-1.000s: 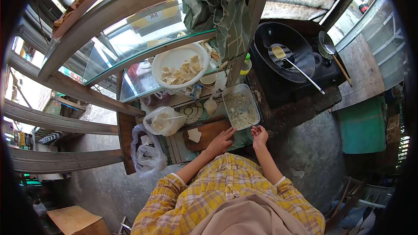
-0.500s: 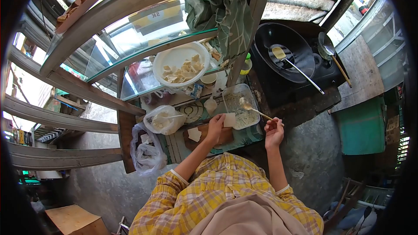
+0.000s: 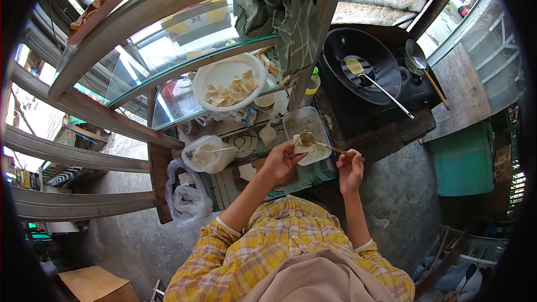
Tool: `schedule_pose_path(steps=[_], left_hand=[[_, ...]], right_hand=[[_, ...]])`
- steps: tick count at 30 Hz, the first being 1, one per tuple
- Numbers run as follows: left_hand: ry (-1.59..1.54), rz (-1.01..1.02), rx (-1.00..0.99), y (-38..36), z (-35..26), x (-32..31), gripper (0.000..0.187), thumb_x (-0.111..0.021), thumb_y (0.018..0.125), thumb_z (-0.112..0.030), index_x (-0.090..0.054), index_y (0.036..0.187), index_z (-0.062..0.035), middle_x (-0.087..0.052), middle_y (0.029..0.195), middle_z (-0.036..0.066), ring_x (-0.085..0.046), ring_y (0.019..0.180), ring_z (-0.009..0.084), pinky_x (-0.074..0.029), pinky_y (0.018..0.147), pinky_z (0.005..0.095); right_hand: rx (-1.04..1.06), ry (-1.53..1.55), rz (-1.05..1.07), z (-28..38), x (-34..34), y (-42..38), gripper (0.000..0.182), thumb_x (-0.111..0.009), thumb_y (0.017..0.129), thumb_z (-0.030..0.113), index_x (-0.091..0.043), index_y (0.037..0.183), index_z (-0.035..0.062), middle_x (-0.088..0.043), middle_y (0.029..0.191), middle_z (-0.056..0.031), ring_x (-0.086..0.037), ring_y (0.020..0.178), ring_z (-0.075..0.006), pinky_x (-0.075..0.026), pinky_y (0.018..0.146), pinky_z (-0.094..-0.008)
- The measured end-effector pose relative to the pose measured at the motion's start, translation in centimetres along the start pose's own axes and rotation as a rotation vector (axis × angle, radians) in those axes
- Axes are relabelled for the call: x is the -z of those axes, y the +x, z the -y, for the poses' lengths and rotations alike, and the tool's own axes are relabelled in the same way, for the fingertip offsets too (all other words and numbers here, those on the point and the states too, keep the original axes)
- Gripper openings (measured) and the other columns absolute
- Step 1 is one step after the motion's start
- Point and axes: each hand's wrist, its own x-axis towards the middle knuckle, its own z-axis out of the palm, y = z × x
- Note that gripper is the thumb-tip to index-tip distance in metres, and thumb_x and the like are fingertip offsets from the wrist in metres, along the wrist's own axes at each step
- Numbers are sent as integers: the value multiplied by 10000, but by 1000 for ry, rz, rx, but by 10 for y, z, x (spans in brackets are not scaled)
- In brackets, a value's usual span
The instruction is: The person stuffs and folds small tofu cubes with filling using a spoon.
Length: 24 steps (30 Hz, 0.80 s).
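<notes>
My left hand [image 3: 282,162] is closed on a small, pale, square dumpling wrapper [image 3: 300,148], pinched at its edge. My right hand [image 3: 351,169] grips the handle of a spoon [image 3: 331,147]. The spoon's bowl lies over the wrapper, touching or just above it. Below both is a clear plastic tub [image 3: 288,118] with pale, green-flecked filling in it. Another wrapper [image 3: 246,171] rests on a brown wooden board [image 3: 290,178], partly hidden by my left forearm. Farther back, a white plate [image 3: 201,82] carries several folded wrapper pieces [image 3: 230,90].
Left of the board sit a plastic bag of white powder [image 3: 208,154] and a crumpled clear bag [image 3: 189,201]. On the right, a black wok [image 3: 338,50] with a spatula [image 3: 387,94] stands on the stove. A glass-and-wood display case [image 3: 190,61] rises in front.
The spoon has moved left from the tub to the wrapper, its bowl now over it. My left hand has turned, bringing the wrapper slightly upward. My right hand has stayed nearly in place.
</notes>
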Motion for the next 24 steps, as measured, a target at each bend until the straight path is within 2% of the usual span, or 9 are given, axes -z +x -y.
schedule_pose_path(steps=[3, 6, 11, 18, 24], left_hand=[[-20, -14, 7, 0, 0, 2, 203, -437, 911, -104, -501, 1035, 44, -589, 1021, 115, -588, 965, 225, -484, 926, 368], [-11, -29, -7, -4, -2, -1, 258, -423, 917, -118, -481, 1099, 56, -582, 1068, 147, -583, 1000, 242, -503, 897, 348], [-12, -7, -30, -3, -8, 4, 247, -445, 907, -107, -491, 1090, 52, -585, 1066, 133, -585, 995, 231, -508, 891, 343], [-58, 1, -16, -15, -12, -11, 189, -464, 897, -88, -506, 1025, 45, -595, 1027, 130, -597, 968, 225, -511, 887, 341], [-73, 28, -21, -17, -11, -12, 195, -462, 899, -81, -484, 1042, 50, -578, 1059, 141, -592, 980, 227, -507, 897, 337]], right_hand=[[23, -18, 36, 0, 1, 0, 295, -417, 945, 321, -553, 954, 59, -603, 805, -61, -512, 665, -121, -402, 610, -252], [59, -41, 91, 4, -1, -1, 280, -422, 944, 307, -552, 956, 60, -602, 832, -59, -496, 665, -111, -398, 609, -246], [51, -37, 186, 12, -3, -1, 265, -442, 938, 297, -557, 947, 58, -594, 894, -66, -483, 685, -106, -392, 614, -251], [-71, 173, 224, 15, -2, -1, 241, -451, 939, 272, -571, 927, 64, -600, 949, -62, -492, 713, -132, -389, 638, -284], [-120, 289, 213, 10, 3, -4, 205, -447, 940, 245, -571, 919, 82, -600, 958, -58, -491, 727, -136, -388, 662, -288]])
